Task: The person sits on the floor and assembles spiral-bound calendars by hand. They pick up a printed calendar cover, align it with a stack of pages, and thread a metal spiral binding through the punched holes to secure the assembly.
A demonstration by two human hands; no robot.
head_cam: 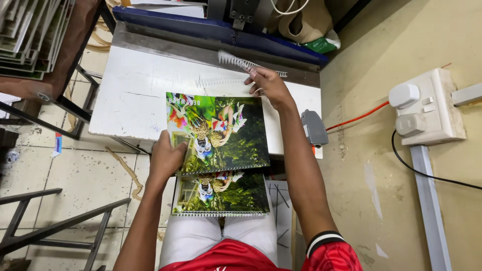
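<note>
Clamps the near-left corner of the upper calendar between thumb and curled fingers of the left hand, thumb on top of the printed cover and the remaining fingers tucked beneath. Keeps that calendar flat, far half on the white table and near edge overhanging toward the lap. Reaches forward with the right hand past the far-right corner of the same calendar, fingers bent and fingertips touching the near end of a loose wire binding coil; cannot tell whether pinches the coil or merely rests on it. Leaves the coil lying on the table's far margin, just in front of the blue binding machine. Holds a second, matching calendar on the lap, just below the first and partly overlapped by it, with wire loops showing along its near edge. Shows a similar row of loops along the near edge of the upper calendar. Reads, by judgement, as partway along: appears bound on both visible copies, with the loose coil not yet fitted to anything. Places a grey lever-like part beside the right forearm, a wall socket with an orange cable further right, and stacked printed sheets far left.
</note>
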